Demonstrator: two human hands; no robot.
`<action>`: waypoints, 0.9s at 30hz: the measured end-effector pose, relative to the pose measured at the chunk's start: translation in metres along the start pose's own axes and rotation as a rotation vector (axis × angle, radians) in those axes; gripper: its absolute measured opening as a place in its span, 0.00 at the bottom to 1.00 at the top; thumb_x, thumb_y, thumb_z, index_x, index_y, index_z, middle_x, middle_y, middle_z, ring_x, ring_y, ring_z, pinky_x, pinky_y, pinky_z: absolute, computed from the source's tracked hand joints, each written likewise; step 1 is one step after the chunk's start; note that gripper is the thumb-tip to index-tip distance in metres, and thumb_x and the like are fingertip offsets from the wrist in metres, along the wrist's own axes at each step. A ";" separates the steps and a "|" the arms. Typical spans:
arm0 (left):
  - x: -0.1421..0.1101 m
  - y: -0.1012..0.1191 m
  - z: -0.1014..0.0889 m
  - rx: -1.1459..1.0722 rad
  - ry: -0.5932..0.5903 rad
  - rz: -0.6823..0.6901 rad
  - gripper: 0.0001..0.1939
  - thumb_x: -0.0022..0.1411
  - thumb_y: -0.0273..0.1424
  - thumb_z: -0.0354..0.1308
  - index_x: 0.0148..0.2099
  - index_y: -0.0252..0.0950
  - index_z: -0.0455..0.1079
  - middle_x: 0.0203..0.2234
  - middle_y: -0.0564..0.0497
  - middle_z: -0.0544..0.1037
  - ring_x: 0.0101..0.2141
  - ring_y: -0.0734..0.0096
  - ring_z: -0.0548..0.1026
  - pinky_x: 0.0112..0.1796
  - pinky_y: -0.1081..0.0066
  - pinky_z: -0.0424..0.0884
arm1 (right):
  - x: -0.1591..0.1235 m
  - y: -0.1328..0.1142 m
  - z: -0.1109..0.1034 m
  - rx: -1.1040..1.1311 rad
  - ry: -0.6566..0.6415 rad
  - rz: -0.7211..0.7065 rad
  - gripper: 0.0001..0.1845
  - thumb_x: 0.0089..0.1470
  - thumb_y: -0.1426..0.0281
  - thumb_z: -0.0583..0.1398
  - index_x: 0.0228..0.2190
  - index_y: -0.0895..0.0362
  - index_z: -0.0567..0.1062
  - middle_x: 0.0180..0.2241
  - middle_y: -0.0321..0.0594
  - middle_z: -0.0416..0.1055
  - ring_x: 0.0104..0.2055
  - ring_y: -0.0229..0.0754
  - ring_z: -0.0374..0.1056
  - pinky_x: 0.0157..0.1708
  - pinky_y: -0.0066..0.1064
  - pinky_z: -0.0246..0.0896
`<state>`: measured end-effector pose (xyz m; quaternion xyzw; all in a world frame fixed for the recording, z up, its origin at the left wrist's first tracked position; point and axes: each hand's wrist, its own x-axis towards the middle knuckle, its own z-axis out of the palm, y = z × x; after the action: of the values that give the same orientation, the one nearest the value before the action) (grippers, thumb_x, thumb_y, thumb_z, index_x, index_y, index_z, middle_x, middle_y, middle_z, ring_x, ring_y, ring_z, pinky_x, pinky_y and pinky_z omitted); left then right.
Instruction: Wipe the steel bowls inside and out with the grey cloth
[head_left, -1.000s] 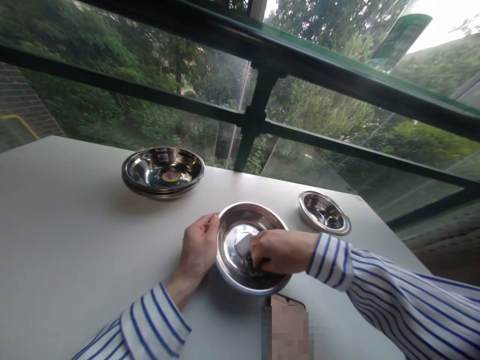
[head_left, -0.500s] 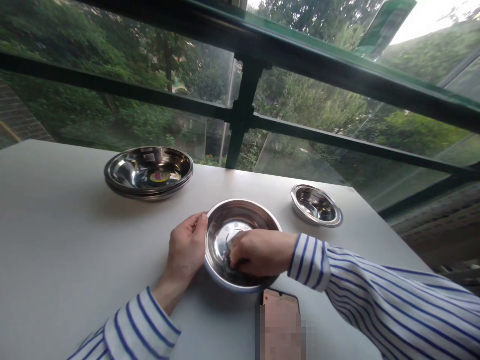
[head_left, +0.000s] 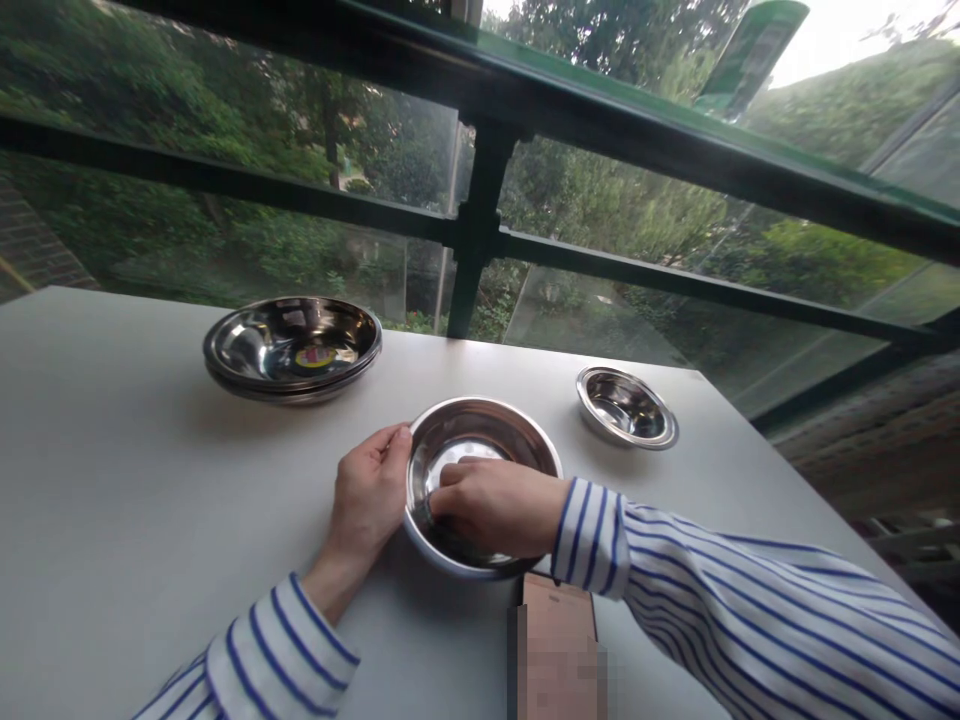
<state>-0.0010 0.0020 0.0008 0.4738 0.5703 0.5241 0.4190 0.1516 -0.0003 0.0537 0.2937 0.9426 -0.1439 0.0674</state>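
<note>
While the left hand (head_left: pixel 367 495) closes its fingers on the left rim of one deep steel bowl (head_left: pixel 517 435), thumb at the edge, the right hand (head_left: pixel 495 505) reaches down inside it from the right, fingers curled; whether they have hold of anything cannot be told, as the knuckles hide the tips. The deep bowl's underside is hidden too, so contact with the white surface (head_left: pixel 150 480) cannot be judged. Beyond the deep bowl to the left stands one stack of wide steel basins (head_left: pixel 247 350), at least two rims countable, with one yellow-and-red sticker (head_left: pixel 315 356) inside the top one. Beyond the deep bowl to the right sits one smaller bowl (head_left: pixel 626 408). On the near side lies one phone (head_left: pixel 559 600), its far end just beside the deep bowl's rim. Two blue-striped sleeves (head_left: pixel 720 570) come in, one from the deep bowl's near left, one from its right. Past the deep bowl, the surface's far edge runs along a green window frame (head_left: pixel 472 230); to its right, another edge slants toward the person. The widest room for moving lies left of the deep bowl; a narrower strip parts it from the smaller one.
</note>
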 end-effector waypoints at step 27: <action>-0.004 0.002 0.003 0.022 -0.014 0.026 0.15 0.56 0.39 0.53 0.30 0.34 0.74 0.19 0.54 0.72 0.24 0.69 0.68 0.26 0.73 0.63 | 0.009 0.001 0.012 -0.061 0.136 0.078 0.07 0.51 0.77 0.56 0.32 0.59 0.72 0.34 0.41 0.69 0.36 0.39 0.63 0.40 0.30 0.56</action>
<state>0.0023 -0.0011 0.0022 0.4896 0.5669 0.5197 0.4108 0.1457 0.0013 0.0406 0.3371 0.9368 -0.0920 0.0179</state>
